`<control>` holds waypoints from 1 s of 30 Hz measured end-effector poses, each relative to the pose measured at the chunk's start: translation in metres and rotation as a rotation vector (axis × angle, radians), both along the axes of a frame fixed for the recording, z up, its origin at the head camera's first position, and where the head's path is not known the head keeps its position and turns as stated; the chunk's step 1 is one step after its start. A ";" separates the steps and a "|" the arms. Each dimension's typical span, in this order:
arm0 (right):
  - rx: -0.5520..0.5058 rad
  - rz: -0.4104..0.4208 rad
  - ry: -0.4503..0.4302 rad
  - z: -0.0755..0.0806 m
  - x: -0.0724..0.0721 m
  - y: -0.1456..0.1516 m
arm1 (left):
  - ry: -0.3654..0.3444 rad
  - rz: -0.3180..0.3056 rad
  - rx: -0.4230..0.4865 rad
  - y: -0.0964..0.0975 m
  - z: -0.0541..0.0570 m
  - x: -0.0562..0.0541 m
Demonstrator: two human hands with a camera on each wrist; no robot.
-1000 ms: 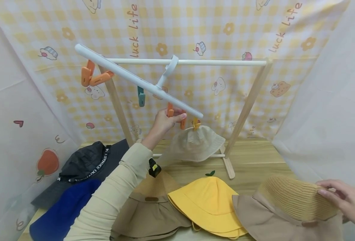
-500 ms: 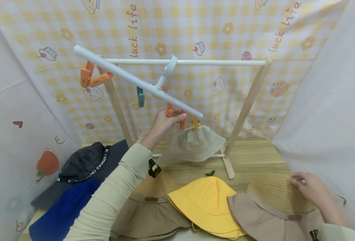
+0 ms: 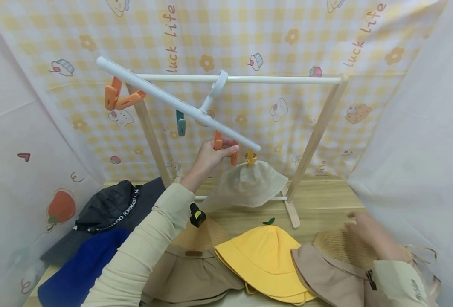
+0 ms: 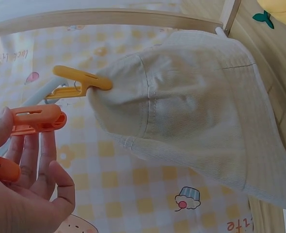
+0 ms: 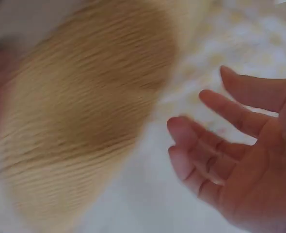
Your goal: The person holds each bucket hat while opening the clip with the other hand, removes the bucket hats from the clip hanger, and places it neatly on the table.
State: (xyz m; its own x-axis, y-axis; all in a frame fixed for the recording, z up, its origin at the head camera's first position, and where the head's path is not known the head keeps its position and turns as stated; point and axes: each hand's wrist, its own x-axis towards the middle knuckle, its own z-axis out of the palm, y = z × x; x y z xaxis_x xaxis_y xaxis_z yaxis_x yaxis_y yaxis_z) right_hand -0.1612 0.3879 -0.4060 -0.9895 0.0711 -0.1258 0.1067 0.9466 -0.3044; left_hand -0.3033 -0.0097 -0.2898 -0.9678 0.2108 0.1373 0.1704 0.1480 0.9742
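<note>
My left hand (image 3: pixel 210 157) pinches an orange clip (image 4: pixel 36 115) near the lower end of the pale blue hanger (image 3: pixel 165 98). A second orange clip (image 4: pixel 5 169) lies against the palm. Beside them a yellow clip (image 4: pixel 80 82) bites the crown of a cream bucket hat (image 4: pixel 196 107), which hangs from the tilted hanger. At front right, my right hand (image 3: pixel 372 234) passes over a straw-crowned hat (image 3: pixel 332 248) with a taupe fabric brim. Its fingers are loosely spread and grip nothing, a small gap from the straw (image 5: pixel 89 82) in the right wrist view.
The hanger's hook is over the white rail (image 3: pixel 280 79) of a wooden-legged rack. More clips, orange (image 3: pixel 113 94) and teal (image 3: pixel 181 123), hang at left. Along the table lie a black hat (image 3: pixel 107 204), a blue hat (image 3: pixel 80 264), a brown-brimmed hat (image 3: pixel 192 273) and a yellow hat (image 3: pixel 265 256).
My right hand has let go of the straw hat's crown and moved left across it; the hat shifted slightly left too. The left hand and hanger have stayed in place.
</note>
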 end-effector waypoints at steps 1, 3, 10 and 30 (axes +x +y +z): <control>-0.036 0.029 0.027 0.007 -0.004 -0.010 | -0.004 -0.004 0.001 0.000 0.000 0.000; -0.126 0.100 0.076 0.020 -0.012 -0.033 | -0.017 -0.005 -0.006 0.000 0.001 0.000; -0.334 0.283 0.252 0.056 -0.051 -0.116 | -0.071 -0.047 -0.030 0.000 0.002 0.003; -0.417 0.338 0.526 0.056 -0.076 -0.182 | 0.117 -0.225 -0.029 0.015 -0.057 0.025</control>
State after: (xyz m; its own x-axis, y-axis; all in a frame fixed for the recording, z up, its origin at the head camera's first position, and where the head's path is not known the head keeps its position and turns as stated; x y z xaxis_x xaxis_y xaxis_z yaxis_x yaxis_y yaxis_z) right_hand -0.2367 0.2061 -0.3505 -0.8859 -0.1975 0.4197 -0.4279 0.6972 -0.5752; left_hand -0.2780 0.0049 -0.3470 -0.8737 0.4251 0.2367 0.3141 0.1213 0.9416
